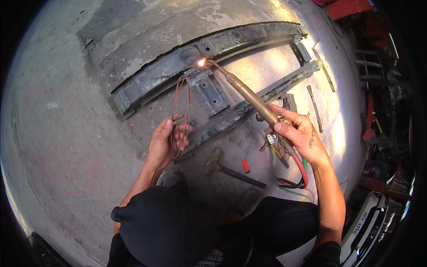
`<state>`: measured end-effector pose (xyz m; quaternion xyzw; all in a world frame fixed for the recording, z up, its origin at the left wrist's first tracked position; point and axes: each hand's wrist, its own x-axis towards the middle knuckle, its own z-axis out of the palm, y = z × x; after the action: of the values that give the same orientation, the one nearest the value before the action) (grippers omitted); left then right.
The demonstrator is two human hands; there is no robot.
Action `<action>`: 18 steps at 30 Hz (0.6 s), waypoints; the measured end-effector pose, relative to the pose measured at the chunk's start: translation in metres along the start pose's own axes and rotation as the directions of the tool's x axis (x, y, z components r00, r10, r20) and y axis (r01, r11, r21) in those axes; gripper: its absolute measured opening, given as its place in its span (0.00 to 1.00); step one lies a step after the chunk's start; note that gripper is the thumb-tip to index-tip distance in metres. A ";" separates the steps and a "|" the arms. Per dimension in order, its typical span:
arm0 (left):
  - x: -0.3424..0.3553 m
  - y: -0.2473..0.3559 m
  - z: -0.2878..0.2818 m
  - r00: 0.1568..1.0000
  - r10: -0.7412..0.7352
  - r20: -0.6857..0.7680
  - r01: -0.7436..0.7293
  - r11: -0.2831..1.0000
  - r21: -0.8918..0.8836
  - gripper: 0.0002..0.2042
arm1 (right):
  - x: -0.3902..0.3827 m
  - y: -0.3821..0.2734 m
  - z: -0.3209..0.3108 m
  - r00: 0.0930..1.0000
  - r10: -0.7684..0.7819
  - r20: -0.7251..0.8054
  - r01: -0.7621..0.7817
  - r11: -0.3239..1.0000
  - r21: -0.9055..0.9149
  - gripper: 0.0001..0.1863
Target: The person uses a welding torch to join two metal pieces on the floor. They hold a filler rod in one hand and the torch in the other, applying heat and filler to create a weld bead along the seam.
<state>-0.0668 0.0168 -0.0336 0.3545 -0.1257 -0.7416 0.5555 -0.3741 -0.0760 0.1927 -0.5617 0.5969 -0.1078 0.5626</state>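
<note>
At about 8 o'clock of the view, our left hand (pixel 165 143) grips a thin loop of reddish wire (pixel 181 113), fingers curled around its lower end; the loop rises toward 12 o'clock and ends just below the dark steel frame (pixel 178 62) lying on the concrete floor (pixel 66 133). Below centre, at 6 o'clock, a hammer (pixel 224 168) rests on the floor with a small red piece (pixel 245 165) just beside it. At 3 o'clock of centre, our right hand (pixel 299 133) is closed around the brass cutting torch (pixel 249 97), whose tip points toward 11 o'clock and meets the frame at a bright spark (pixel 202 62). Red and green hoses (pixel 301 171) trail from the torch toward 5 o'clock.
</note>
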 end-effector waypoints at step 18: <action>0.005 0.000 0.000 1.000 -0.016 0.005 0.016 1.000 0.026 0.23 | 0.000 0.000 0.000 1.000 0.000 -0.013 0.000 1.000 -0.016 0.32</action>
<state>-0.0676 0.0119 -0.0355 0.3607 -0.1337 -0.7453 0.5445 -0.3740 -0.0763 0.1924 -0.5656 0.6013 -0.1067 0.5542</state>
